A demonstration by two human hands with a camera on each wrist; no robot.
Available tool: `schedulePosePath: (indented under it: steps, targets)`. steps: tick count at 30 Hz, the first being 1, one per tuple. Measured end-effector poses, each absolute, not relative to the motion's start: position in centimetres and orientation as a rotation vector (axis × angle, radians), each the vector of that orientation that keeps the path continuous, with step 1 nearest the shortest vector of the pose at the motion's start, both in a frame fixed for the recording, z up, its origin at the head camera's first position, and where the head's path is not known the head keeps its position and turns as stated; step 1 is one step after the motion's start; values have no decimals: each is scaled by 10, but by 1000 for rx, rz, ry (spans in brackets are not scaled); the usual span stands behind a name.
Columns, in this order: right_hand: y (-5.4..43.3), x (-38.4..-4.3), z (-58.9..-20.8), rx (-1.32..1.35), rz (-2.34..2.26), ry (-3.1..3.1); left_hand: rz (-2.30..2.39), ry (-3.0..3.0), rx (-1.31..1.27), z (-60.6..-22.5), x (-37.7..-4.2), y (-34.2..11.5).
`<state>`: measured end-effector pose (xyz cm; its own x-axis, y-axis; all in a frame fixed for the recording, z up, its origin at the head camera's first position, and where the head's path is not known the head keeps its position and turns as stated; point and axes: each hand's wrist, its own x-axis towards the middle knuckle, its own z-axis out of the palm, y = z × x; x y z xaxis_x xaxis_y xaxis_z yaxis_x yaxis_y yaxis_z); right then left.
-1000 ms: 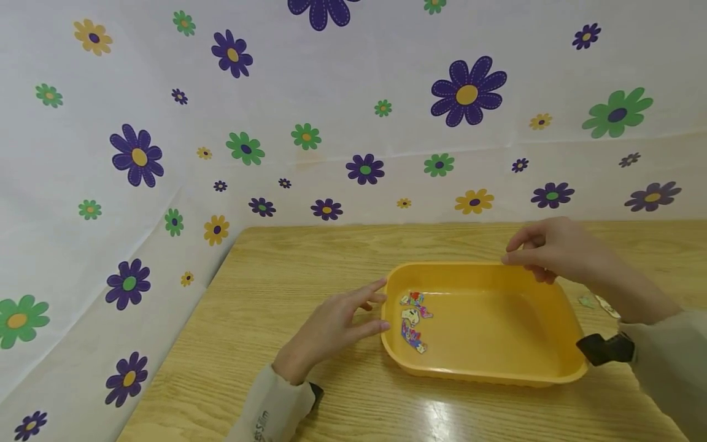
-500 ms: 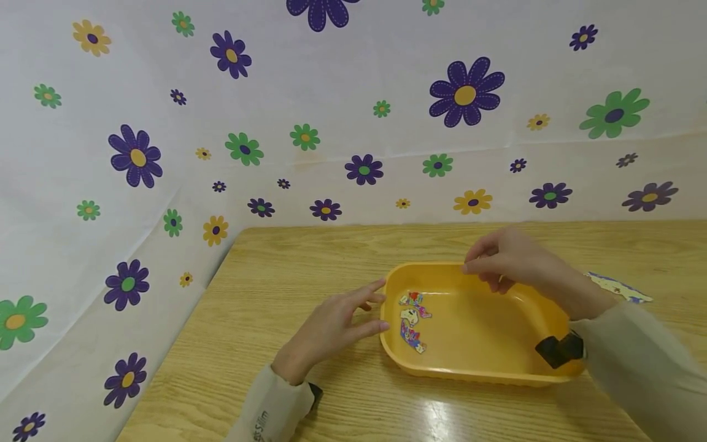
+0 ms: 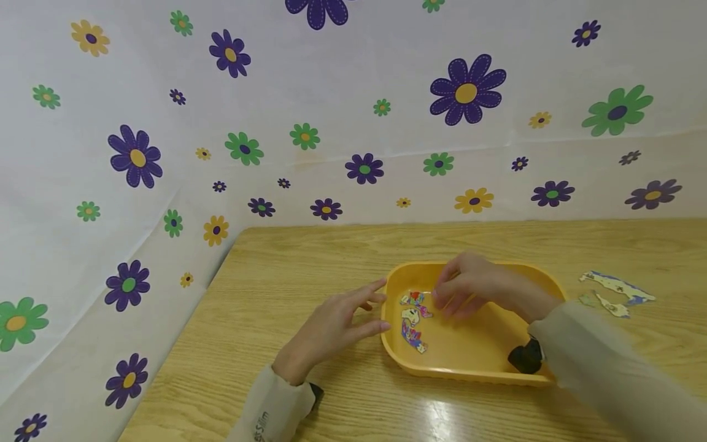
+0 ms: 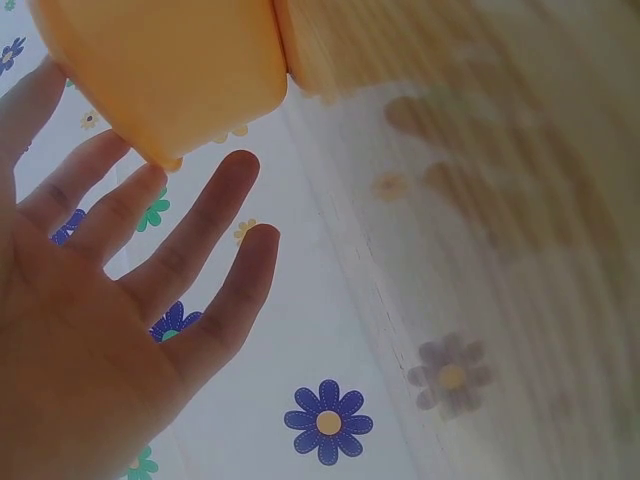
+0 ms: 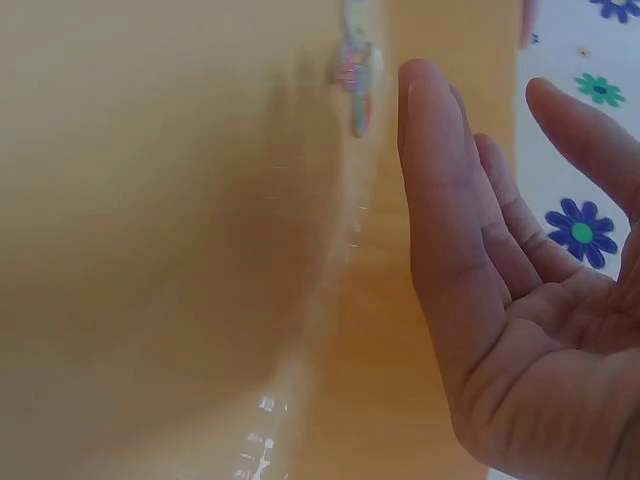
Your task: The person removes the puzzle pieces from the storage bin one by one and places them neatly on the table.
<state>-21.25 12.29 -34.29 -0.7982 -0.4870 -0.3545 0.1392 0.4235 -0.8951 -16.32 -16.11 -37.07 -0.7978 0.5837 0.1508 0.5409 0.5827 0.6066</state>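
A shallow yellow plastic tray [image 3: 469, 371] sits on the wooden table. Several small, flat, colourful cut-out pieces [image 3: 411, 336] lie along the left side of its floor. My left hand [image 3: 334, 325] rests against the tray's left end, its fingers spread and fingertips at the rim; in the left wrist view, fingers [image 4: 150, 190] reach up to the tray wall. Over the tray, close to the right of those pieces, is my right hand [image 3: 469, 287]. Its fingers [image 5: 440, 190] are loosely extended in the right wrist view, where nothing shows between them and the thumb.
To the tray's right, more flat cut-outs lie on the table: a long cream and blue one [image 3: 618, 286], a smaller cream one [image 3: 613, 307] and a tiny greenish one [image 3: 587, 299]. A flower-patterned cloth [image 3: 331, 123] hangs behind and to the left of the table [image 3: 265, 270].
My right hand has moved left and down from the tray's back right rim to over its floor, uncovering the cut-outs on the right. My left hand has stayed put.
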Motion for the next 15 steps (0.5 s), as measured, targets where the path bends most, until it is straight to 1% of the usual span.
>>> schedulePosePath:
  steps: [7, 15]
  targets:
    - [112, -211, -353, -336, -1338, 2122, 1022, 2734, 976, -371, -163, -162]
    - [106, -210, -360, -320, -1294, 2232, 1018, 2737, 976, -371, -163, -161]
